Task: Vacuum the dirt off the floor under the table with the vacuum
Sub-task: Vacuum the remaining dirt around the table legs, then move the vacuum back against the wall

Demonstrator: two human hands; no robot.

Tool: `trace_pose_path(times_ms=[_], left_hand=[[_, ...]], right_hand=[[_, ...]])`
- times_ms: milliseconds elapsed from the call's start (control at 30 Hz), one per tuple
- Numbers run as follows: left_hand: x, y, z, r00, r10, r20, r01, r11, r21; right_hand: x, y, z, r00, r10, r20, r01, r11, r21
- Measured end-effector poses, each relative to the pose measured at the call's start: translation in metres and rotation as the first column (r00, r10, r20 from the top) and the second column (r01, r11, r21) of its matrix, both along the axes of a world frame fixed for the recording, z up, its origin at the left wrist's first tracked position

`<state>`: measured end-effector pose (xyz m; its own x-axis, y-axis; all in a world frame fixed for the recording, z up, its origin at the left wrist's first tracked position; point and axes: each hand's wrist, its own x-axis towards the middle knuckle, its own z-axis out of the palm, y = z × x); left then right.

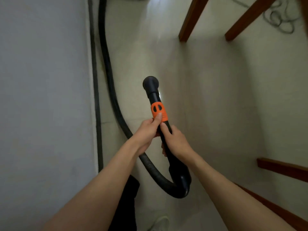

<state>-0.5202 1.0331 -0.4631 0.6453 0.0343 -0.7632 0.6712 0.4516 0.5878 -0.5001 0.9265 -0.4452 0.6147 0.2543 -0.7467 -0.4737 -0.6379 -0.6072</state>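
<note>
I hold a black vacuum wand [153,90] in both hands above the pale floor [208,97]. Its round nozzle end points away from me. An orange sleeve [159,111] with two dark slots wraps the wand. My left hand [146,132] grips the wand just below the sleeve, thumb lying on the orange part. My right hand [175,140] grips the black handle right behind it. The black ribbed hose [110,72] loops from the handle's lower bend and runs up along the wall.
A grey wall [43,97] with a dark baseboard strip fills the left. Two brown wooden table legs [191,19] stand at the upper right, with more wooden rails [281,169] at the right edge. A coiled cable [281,20] lies on the floor beyond the legs.
</note>
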Motion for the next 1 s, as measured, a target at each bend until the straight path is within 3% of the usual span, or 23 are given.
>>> trace_pose_path(times_ms=[200,367,500,733,1000], left_hand=[[0.065,0.066,0.150,0.991,-0.044,0.124,0.017,0.978,0.208],[0.101,0.110,0.248,0.978,0.066,0.197,-0.114,0.963,0.243],[0.134,0.142,0.309,0.950,0.201,0.241,-0.246,0.953,0.177],[0.232,0.180,0.402,0.807,0.498,0.317,-0.526,0.850,0.004],[0.349,0.210,0.457,0.696,0.652,0.300,-0.618,0.757,-0.210]], right_hand=[[0.066,0.048,0.142,0.997,0.025,0.078,-0.035,0.991,0.130],[0.098,0.057,0.216,0.959,0.206,0.194,-0.221,0.973,0.063],[0.139,0.064,0.262,0.871,0.341,0.354,-0.350,0.936,-0.040],[0.265,0.093,0.334,0.760,0.228,0.609,-0.325,0.944,0.051],[0.405,0.105,0.393,0.588,0.151,0.795,-0.256,0.967,0.005]])
